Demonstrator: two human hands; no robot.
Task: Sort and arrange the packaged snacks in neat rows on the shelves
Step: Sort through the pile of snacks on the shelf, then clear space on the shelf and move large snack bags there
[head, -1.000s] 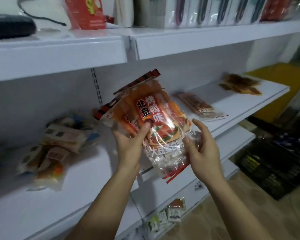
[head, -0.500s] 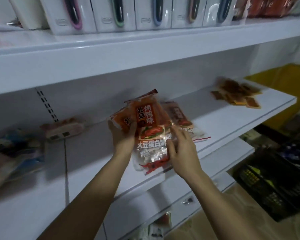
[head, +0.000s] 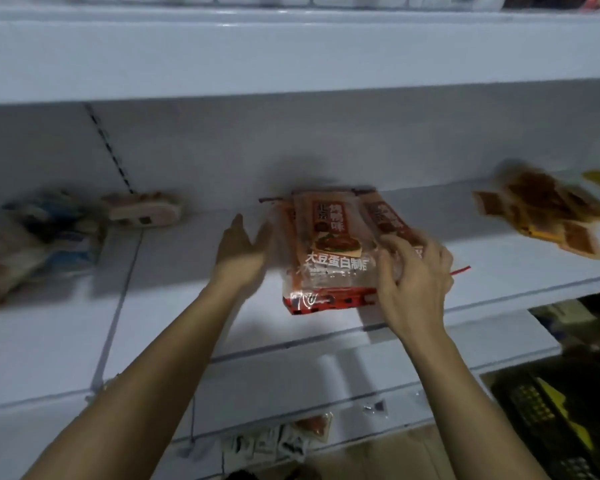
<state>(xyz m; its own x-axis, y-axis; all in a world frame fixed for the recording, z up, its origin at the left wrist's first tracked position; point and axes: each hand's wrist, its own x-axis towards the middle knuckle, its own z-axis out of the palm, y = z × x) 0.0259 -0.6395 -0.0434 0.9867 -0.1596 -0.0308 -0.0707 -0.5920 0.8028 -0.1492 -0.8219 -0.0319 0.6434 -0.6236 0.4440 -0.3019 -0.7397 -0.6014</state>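
Head view: orange snack packs (head: 329, 251) lie flat on the middle shelf (head: 174, 306), mid-scene, overlapping. Left hand (head: 243, 251) is beside the packs' left edge, fingers straight and together; contact is blurred. Right hand (head: 416, 271) rests on the right pack, fingers curled and spread.

Risk — slick film: a sideways nudge could fan the stack, or slide the near edge toward the shelf lip.
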